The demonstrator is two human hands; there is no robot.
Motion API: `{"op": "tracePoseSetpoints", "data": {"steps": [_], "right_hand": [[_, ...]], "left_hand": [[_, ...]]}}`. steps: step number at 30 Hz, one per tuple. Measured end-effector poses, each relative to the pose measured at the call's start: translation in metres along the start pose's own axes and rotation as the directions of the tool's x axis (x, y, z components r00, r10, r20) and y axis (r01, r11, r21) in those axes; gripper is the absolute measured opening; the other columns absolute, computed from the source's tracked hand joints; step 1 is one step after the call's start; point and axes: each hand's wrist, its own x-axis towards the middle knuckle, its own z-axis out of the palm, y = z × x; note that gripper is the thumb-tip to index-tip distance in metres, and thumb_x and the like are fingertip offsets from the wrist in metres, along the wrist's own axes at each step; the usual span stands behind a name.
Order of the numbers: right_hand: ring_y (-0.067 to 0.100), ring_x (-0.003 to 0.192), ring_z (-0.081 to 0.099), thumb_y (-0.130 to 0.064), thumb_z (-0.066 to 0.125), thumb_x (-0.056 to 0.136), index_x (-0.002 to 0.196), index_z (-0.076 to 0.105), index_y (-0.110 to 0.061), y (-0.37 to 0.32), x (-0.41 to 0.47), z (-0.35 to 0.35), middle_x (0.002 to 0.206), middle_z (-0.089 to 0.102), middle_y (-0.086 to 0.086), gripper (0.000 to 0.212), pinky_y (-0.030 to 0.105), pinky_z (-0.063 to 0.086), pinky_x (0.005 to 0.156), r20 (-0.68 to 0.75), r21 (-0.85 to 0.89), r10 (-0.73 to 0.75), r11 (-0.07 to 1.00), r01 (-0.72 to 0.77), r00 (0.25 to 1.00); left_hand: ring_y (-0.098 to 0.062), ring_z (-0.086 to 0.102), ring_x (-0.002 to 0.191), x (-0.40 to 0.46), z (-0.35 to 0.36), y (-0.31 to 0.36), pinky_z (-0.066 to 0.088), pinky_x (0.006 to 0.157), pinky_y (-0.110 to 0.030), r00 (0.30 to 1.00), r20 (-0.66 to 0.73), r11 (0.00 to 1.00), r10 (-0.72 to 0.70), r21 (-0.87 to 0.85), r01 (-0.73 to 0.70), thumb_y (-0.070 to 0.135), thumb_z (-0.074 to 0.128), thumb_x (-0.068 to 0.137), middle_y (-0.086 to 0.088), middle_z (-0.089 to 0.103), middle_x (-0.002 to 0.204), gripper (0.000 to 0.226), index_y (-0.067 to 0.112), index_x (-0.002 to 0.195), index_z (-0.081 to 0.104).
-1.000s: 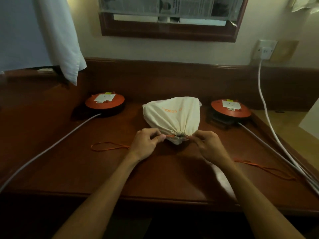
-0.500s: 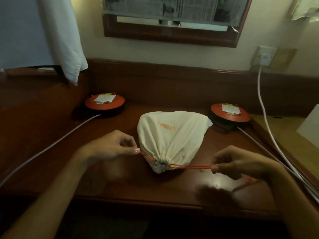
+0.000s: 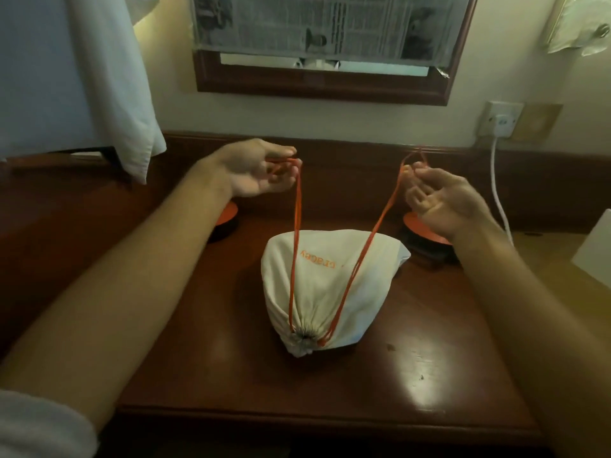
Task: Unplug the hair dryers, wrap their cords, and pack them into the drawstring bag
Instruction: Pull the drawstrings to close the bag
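A cream drawstring bag [image 3: 327,285] with orange lettering lies bulging on the wooden desk [image 3: 429,375], its mouth cinched tight toward me. Whatever it holds is hidden inside. Two orange drawstrings run up from the mouth. My left hand [image 3: 258,173] is raised above the desk, palm up, pinching the left orange drawstring [image 3: 296,242] at its fingertips. My right hand [image 3: 443,200] is raised on the other side and holds the right orange drawstring [image 3: 373,239] between thumb and fingers. Both strings are taut over the bag.
Two round orange-topped cable reels, the left reel [image 3: 228,214] and the right reel [image 3: 426,231], sit at the back, partly behind my hands. A white cable [image 3: 496,190] hangs from the wall socket [image 3: 501,119]. White cloth [image 3: 109,77] hangs at left; a framed mirror [image 3: 324,44] is on the wall.
Both hands have lifted from desk level to above and behind the bag, pulling the orange drawstrings up and away from me. The bag lies nearer me in view.
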Motion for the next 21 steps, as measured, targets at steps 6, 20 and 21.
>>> {"op": "tracePoseSetpoints", "data": {"steps": [6, 20, 21], "right_hand": [[0.025, 0.072, 0.073, 0.004, 0.058, 0.095, 0.149, 0.031, -0.004, 0.067, 0.032, 0.003, 0.098, 0.067, 0.019, 0.061, 0.035, 0.058, 0.062, -0.198, -0.608, -0.004, 0.785, -0.119, 0.980], [0.027, 0.155, 0.010, -0.051, 0.036, 0.103, 0.158, 0.027, -0.018, 0.142, -0.027, -0.034, 0.167, 0.018, 0.008, 0.065, 0.046, 0.013, 0.126, 0.082, -0.977, -0.199, -0.207, 0.039, 0.976], [0.026, 0.156, -0.006, -0.054, 0.030, 0.104, 0.161, 0.018, -0.020, 0.152, -0.028, -0.038, 0.170, 0.003, 0.006, 0.067, 0.044, 0.000, 0.125, 0.081, -0.965, -0.145, -0.258, 0.042, 0.986]], "left_hand": [[-0.026, 0.073, 0.100, 0.032, 0.025, -0.055, 0.059, 0.092, -0.041, 0.999, -0.039, 0.857, 0.029, 0.516, -0.005, 0.010, 0.069, 0.093, -0.016, 0.073, 0.110, 0.039, 0.013, 0.128, 0.052], [-0.022, 0.021, 0.151, 0.026, 0.009, -0.168, 0.016, 0.122, -0.041, 0.950, -0.009, 0.153, 0.313, 0.987, -0.041, 0.051, 0.030, 0.105, 0.001, 0.031, 0.162, 0.052, 0.027, 0.150, 0.038], [-0.018, 0.007, 0.155, 0.027, 0.008, -0.176, 0.006, 0.125, -0.041, 0.956, -0.007, 0.169, 0.294, 0.985, -0.044, 0.053, 0.025, 0.105, 0.001, 0.018, 0.167, 0.057, 0.027, 0.156, 0.030]]}}
